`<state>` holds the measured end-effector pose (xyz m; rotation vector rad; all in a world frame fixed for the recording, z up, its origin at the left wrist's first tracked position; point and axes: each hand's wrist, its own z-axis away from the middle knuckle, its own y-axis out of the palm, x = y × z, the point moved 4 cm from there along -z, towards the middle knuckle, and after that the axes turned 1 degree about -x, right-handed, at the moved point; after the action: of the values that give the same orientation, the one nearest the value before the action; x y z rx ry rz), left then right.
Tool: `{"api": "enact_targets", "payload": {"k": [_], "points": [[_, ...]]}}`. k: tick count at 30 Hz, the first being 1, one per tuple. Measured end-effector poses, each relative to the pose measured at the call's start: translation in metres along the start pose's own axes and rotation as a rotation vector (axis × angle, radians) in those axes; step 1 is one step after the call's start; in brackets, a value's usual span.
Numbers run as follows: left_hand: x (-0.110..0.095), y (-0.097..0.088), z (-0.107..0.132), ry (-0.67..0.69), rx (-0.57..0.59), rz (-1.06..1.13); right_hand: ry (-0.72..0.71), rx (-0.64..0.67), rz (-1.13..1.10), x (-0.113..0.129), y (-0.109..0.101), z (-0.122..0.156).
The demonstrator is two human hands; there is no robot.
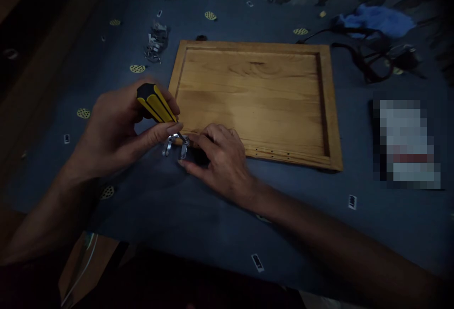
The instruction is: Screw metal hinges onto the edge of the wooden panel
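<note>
My left hand (117, 131) is wrapped round a screwdriver with a black and yellow handle (154, 103), its tip pointing down at a small metal hook bracket (175, 145). The bracket sits at the near left corner of a framed wooden panel (255, 101) that lies flat on a blue cloth. My right hand (222, 162) rests on the cloth beside that corner, its fingertips pinched on the bracket against the panel's edge.
A heap of metal brackets (155, 41) lies at the far left of the blue cloth (198, 214). A dark cable (369, 60) and a blue rag (379, 19) lie at the far right. A blurred packet (407, 143) sits right of the panel.
</note>
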<state>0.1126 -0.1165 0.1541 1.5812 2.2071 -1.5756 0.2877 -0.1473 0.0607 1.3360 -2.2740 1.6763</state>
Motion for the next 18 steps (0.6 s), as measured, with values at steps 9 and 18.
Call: {"api": "enact_targets", "payload": {"k": [9,18], "points": [[-0.0023,-0.001,-0.001,0.059,0.04,-0.116,0.005,0.005,0.024,0.0003,0.0001,0.0007],[-0.007,-0.0004,-0.0033,0.094,0.06,-0.214,0.006,0.005,0.015,-0.0007,0.0007,0.0004]]}}
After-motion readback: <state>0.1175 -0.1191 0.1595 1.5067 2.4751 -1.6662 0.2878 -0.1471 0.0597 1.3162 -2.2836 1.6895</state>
